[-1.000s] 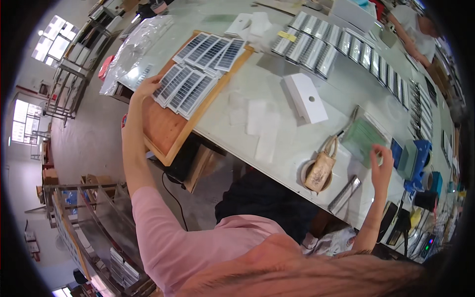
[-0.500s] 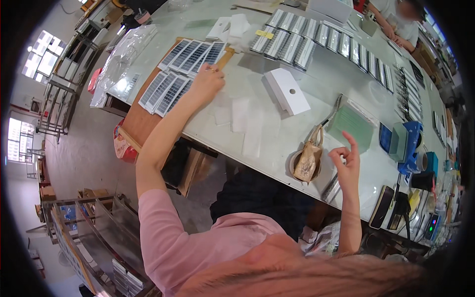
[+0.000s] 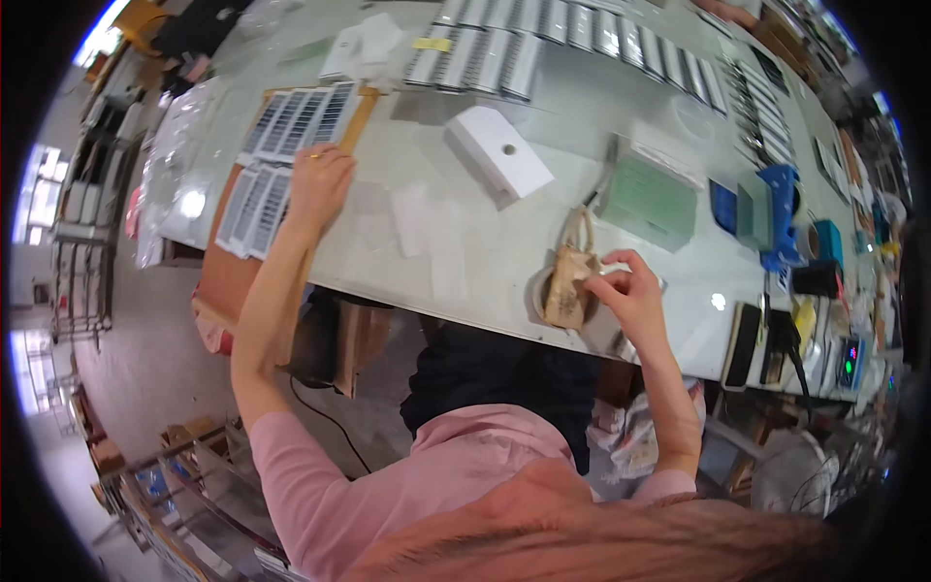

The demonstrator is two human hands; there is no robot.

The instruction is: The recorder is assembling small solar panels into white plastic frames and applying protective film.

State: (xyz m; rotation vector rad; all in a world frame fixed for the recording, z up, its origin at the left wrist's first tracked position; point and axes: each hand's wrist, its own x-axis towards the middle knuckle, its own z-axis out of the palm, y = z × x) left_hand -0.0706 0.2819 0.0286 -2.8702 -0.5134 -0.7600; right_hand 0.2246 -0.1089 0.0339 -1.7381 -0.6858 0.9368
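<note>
My left hand (image 3: pixel 322 184) rests at the right side of two rows of narrow dark-striped panels with white edges (image 3: pixel 299 121). They lie on a brown wooden board (image 3: pixel 225 281). Its fingers are curled and bent down, and what they hold, if anything, is hidden. On the right, my right hand (image 3: pixel 632 299) has thumb and fingers drawn together at the right side of a tan, wrinkled, wrapped object (image 3: pixel 570 287) with a loop on top. This object sits in a round dish at the table's near edge. Anything between those fingertips is too small to make out.
A white box with a round hole (image 3: pixel 499 152) lies mid-table. Behind it stand rows of striped panels (image 3: pixel 495 63) with a yellow tag. Green glass-like sheets (image 3: pixel 648 202) are stacked beyond the right hand. A blue tape dispenser (image 3: pixel 782 218) and a black case (image 3: pixel 742 346) are farther right.
My right hand has moved left and down, from a raised pinch beside the green sheets to the tan object. My left hand stays by the panels. The whole view has shifted.
</note>
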